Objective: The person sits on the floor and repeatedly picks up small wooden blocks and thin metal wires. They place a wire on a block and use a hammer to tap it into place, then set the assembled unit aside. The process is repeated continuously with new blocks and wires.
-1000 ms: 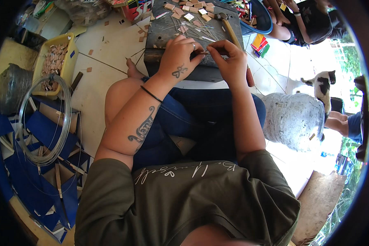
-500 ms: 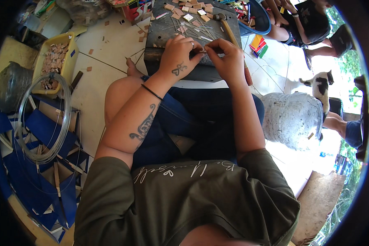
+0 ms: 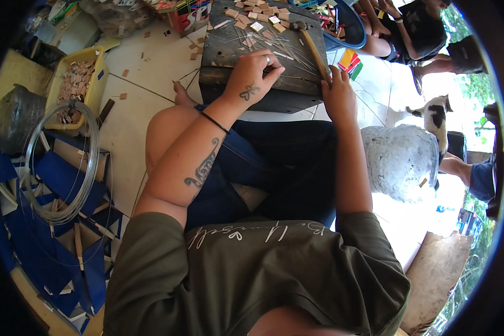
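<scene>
A hammer [image 3: 309, 43] lies on the dark, worn wooden block [image 3: 218, 53], its pale wooden handle running from the metal head at the block's far side toward the person. The right hand [image 3: 338, 96] is closed around the handle's near end at the block's right edge. The left hand [image 3: 252, 75] rests on the block with fingers curled over thin, straight metal pins [image 3: 263, 42]. Small square tan wood pieces [image 3: 257, 17] scatter the far edge. A wire coil [image 3: 61, 157] lies well left.
</scene>
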Motion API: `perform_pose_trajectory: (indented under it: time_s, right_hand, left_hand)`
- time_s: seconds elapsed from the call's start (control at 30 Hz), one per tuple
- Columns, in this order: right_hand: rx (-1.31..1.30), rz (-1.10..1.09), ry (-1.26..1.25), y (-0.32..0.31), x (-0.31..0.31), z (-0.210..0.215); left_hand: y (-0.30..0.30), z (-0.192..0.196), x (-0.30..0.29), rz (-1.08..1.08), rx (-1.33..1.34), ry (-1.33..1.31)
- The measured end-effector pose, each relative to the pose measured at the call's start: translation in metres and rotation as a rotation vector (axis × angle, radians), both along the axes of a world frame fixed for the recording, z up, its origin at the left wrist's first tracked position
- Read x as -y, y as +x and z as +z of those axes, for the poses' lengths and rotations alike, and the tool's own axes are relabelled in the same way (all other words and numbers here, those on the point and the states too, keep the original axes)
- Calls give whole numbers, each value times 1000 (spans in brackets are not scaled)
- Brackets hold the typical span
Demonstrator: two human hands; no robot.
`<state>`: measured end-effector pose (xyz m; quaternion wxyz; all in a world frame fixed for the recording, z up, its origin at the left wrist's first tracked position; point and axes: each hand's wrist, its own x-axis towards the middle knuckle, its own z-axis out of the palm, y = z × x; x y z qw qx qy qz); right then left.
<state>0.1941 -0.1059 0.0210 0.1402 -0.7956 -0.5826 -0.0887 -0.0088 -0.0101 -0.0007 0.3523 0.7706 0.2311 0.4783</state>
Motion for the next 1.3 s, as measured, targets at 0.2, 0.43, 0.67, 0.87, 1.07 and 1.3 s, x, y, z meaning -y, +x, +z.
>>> perform_pose_trajectory:
  time_s: [0.2, 0.43, 0.67, 0.87, 1.07, 1.3]
  right_hand:
    - [-760, 73, 8, -1, 27, 24]
    - [-767, 145, -148, -50, 108, 80]
    - [-407, 268, 2, -75, 119, 83]
    - [-411, 286, 88, -74, 121, 83]
    - [-449, 282, 122, -75, 121, 79]
    - [-515, 230, 57, -74, 121, 76]
  left_hand:
    - [1, -2, 1, 5, -11, 3]
    - [2, -6, 1, -11, 3, 6]
    - [2, -8, -1, -13, -3, 47]
    - [1, -8, 0, -20, 18, 39]
    - [2, -8, 0, -13, 5, 66]
    - [2, -11, 0, -20, 26, 60]
